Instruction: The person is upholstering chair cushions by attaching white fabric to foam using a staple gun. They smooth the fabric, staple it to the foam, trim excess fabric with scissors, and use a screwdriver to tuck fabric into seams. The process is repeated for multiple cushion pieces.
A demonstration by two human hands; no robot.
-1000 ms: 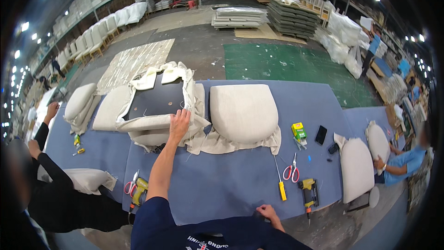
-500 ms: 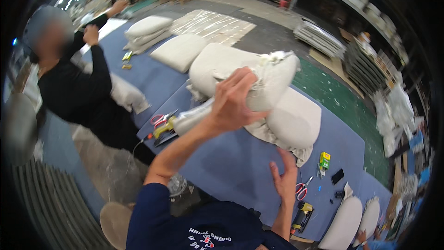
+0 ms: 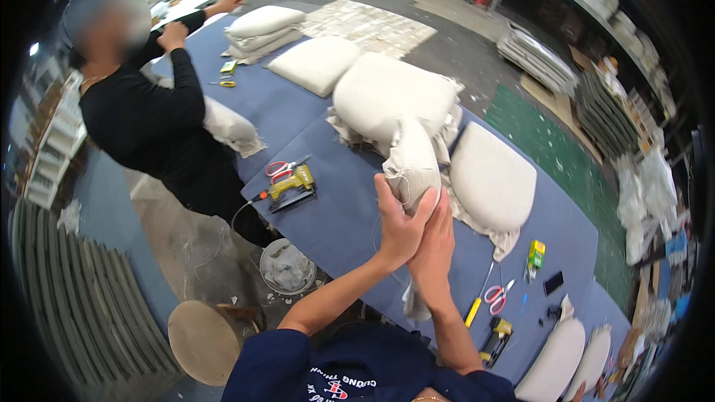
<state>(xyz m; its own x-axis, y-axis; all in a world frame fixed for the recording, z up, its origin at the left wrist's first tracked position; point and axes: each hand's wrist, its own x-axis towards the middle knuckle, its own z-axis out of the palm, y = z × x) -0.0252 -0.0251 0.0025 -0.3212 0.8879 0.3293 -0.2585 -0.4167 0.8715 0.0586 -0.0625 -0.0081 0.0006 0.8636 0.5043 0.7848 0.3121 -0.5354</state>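
Note:
A cream fabric-covered seat cushion (image 3: pixel 414 160) stands on edge on the blue-topped table (image 3: pixel 335 234), its near end toward me. My left hand (image 3: pixel 400 225) wraps round that end, thumb along one side. Pressed against it, my right hand (image 3: pixel 435 242) grips the other side; its fingertips are partly hidden. A loose thread shows at the cushion's near end. Just behind lies a larger cream cushion (image 3: pixel 391 93) with ragged fabric edges. To the right, another cushion (image 3: pixel 493 177) lies flat, loose cloth hanging along its near edge.
At left are a yellow staple gun (image 3: pixel 292 187) and red-handled scissors (image 3: pixel 280 170). Right of me lie a yellow-handled tool (image 3: pixel 474 310), more scissors (image 3: pixel 497 296), another staple gun (image 3: pixel 497 336) and a phone (image 3: pixel 553 283). A co-worker (image 3: pixel 141 104) stands left; a bucket (image 3: pixel 287 266) and stool (image 3: pixel 202 342) are below.
The held cushion has come down and toward me, turning on edge. My right hand has risen from the table to join my left on it. The view has shifted slightly.

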